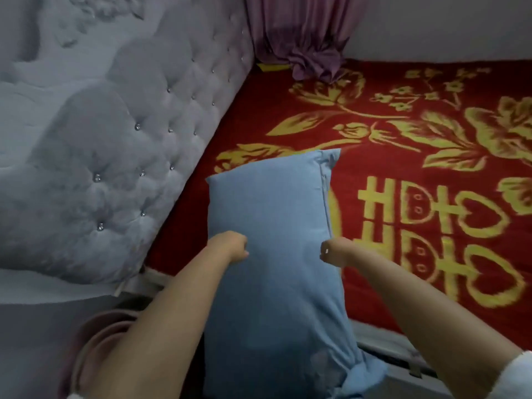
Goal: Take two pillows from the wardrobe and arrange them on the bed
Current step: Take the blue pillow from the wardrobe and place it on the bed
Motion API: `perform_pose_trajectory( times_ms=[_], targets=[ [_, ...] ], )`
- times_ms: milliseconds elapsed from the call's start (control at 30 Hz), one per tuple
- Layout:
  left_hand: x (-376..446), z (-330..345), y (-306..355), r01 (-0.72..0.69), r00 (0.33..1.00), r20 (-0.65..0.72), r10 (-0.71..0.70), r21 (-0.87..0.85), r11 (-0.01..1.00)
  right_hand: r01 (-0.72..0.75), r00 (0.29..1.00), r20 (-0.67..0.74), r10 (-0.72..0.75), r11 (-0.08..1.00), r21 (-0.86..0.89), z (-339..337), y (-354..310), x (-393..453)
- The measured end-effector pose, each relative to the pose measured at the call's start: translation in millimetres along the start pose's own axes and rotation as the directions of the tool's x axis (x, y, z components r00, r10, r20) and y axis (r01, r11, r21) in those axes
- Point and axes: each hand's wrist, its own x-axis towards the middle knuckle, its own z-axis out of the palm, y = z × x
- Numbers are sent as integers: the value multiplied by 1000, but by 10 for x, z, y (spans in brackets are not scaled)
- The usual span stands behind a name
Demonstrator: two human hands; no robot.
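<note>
Head view: blue pillow (276, 254) hides both hands' fingers, bottom edge cropped.

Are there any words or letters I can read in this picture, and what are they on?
"囍": one big yellow Chinese character, lying sideways on the red blanket, at.
The blue pillow shows no writing.
The grey headboard and purple curtain have none either.

What you can't really see here

The pillow (273, 254) runs off the bottom edge and covers both hands' fingers. Beside it, the red blanket (403, 182) is cut off at the right edge, and the whole shot's kinda blurry.
</note>
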Motion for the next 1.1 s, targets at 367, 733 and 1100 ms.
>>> perform_pose_trajectory(
  times_ms=[367, 733, 1100],
  targets=[
    [1522, 797, -351, 444, 885, 138, -445, -545, 711, -364, 926, 99, 365, 791, 491, 740, 29, 1467],
    [2246, 1341, -1195, 410, 912, 249, -327, -538, 736, -466, 688, -25, 725, 468, 751, 1228, -265, 1723],
    [2120, 829, -1666, 170, 957, -61, -285, -678, 715, -302, 618, -198, 761, 461, 834, 774, -617, 1536]
  ],
)
